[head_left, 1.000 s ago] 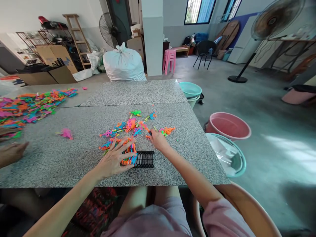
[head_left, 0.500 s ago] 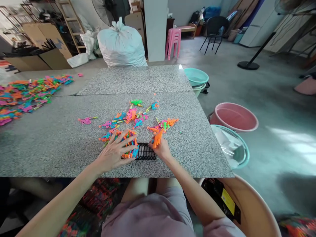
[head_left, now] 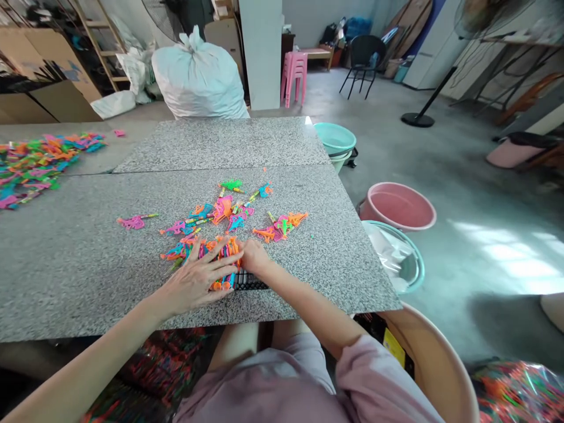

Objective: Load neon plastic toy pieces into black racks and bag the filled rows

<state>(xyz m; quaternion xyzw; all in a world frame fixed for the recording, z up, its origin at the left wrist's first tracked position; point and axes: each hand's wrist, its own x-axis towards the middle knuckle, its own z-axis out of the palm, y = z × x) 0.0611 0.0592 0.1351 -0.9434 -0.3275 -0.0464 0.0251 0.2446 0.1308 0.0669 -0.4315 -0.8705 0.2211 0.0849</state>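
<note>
A black lattice tray [head_left: 252, 281] lies near the table's front edge, with a packed row of colourful plastic toys [head_left: 222, 286] in its left part. Across the row rests my left hand [head_left: 196, 276], fingers spread and touching the toys. My right hand [head_left: 254, 257] is closed at the row's right end, on an orange plastic toy that its fingers mostly hide. Just beyond the hands lie a loose cluster of bright toys [head_left: 222, 208] and a smaller group [head_left: 282, 226] to the right. One pink toy [head_left: 132, 222] lies apart on the left.
A large toy pile [head_left: 44, 155] covers the far left of the speckled table [head_left: 335, 258]. Behind the table stands a tied white sack [head_left: 198, 76]. Along the right side are a pink basin [head_left: 400, 205], green tubs [head_left: 335, 140] and a peach tub [head_left: 434, 352] by my right leg.
My right hand has moved left with the orange toy, from the tray's right end to the row. My left hand stays over the row. The view has shifted right.
</note>
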